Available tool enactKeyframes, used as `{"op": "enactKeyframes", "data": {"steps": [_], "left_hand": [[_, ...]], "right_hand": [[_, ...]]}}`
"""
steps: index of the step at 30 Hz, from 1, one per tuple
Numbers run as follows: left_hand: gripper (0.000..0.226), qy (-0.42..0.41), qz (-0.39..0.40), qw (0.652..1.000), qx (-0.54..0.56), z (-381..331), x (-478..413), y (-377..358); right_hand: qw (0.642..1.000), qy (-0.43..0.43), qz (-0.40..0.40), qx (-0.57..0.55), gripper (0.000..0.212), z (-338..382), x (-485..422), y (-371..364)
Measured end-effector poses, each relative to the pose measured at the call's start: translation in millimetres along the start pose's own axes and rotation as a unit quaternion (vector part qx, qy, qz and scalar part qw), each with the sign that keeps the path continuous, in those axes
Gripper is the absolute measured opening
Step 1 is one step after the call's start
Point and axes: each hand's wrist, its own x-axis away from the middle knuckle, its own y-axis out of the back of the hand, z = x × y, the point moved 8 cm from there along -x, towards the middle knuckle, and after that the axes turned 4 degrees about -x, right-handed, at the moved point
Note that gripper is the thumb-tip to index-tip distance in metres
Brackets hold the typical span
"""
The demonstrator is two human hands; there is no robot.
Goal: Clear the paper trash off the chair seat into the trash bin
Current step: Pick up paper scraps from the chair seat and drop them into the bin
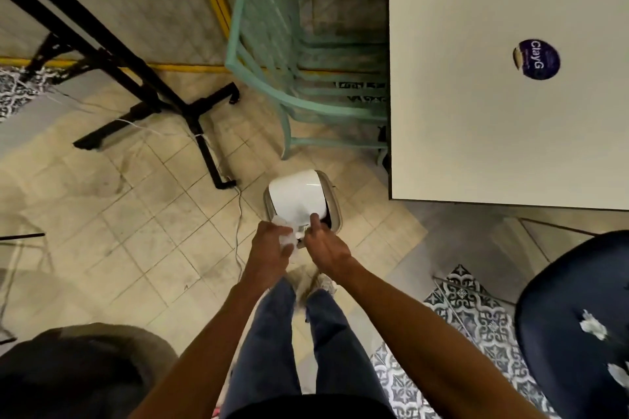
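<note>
One white desk [493, 119] fills the space up and to the right of the right hand [325, 247]. A navy chair seat [565, 282] lies well off to that hand's right and nearer the person. A teal chair [272, 54] stands beyond both hands, pushed in at the desk's edge. The trash bin [336, 214] sits on the tiled floor just ahead of the hands, its white swing lid [296, 196] tipped so a dark gap shows at the right. The right hand has its thumb pressed on the lid's near edge; its fingers are tucked out of sight, so I cannot tell whether they pinch the lid. The left hand [269, 248], just beside it, grips a wad of crumpled paper [285, 237] at the bin's near rim. Two paper scraps [594, 329] lie on the navy seat, far right of both hands.
</note>
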Motion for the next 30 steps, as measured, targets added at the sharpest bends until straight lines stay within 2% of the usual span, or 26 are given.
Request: {"op": "enactKeyframes", "data": {"steps": [2, 5, 8, 12, 14, 20, 23, 25, 28, 30], "left_hand": [[0.033, -0.009, 0.010, 1.000, 0.009, 6.5, -12.0, -5.8], [0.033, -0.035, 0.006, 0.999, 0.006, 5.6, -20.1, -6.1], [0.034, -0.049, 0.003, 0.999, -0.006, 5.7, -28.6, -7.5], [0.032, -0.064, 0.011, 0.995, -0.075, 7.8, -36.0, -13.1], [0.032, -0.069, 0.017, 0.994, -0.087, 6.1, -39.2, -19.7], [0.036, -0.070, 0.017, 0.992, -0.107, -17.0, -53.5, -49.1], [0.033, -0.085, 0.011, 0.990, -0.112, -25.6, -60.7, -63.4], [0.028, -0.088, 0.012, 0.988, -0.128, -30.6, -66.1, -74.5], [0.012, -0.071, 0.029, 0.985, -0.153, -23.6, -82.1, -99.1], [0.011, -0.053, 0.058, 0.984, -0.160, -5.7, -101.9, -126.6]], "right_hand": [[0.999, -0.002, 0.023, 0.026, 0.049, -10.8, -17.8, -21.7], [0.996, -0.049, 0.049, 0.050, 0.061, -23.5, -29.3, -29.4], [0.996, -0.071, 0.039, 0.027, 0.055, -33.7, -47.8, -48.4], [0.996, -0.060, 0.064, 0.034, 0.062, -47.0, -58.8, -92.6], [0.994, -0.084, 0.065, 0.014, 0.063, -47.2, -51.7, -86.3], [0.995, -0.072, -0.053, -0.038, 0.063, -49.8, -3.0, -34.5], [0.977, -0.106, -0.172, -0.073, 0.058, -61.0, 24.8, 7.6], [0.958, -0.134, -0.225, -0.121, 0.055, -75.5, 32.6, 22.7], [0.946, -0.128, -0.232, -0.188, 0.054, -83.8, 26.1, 32.3], [0.950, -0.099, -0.216, -0.203, 0.061, -84.4, 18.3, 30.1]]}}
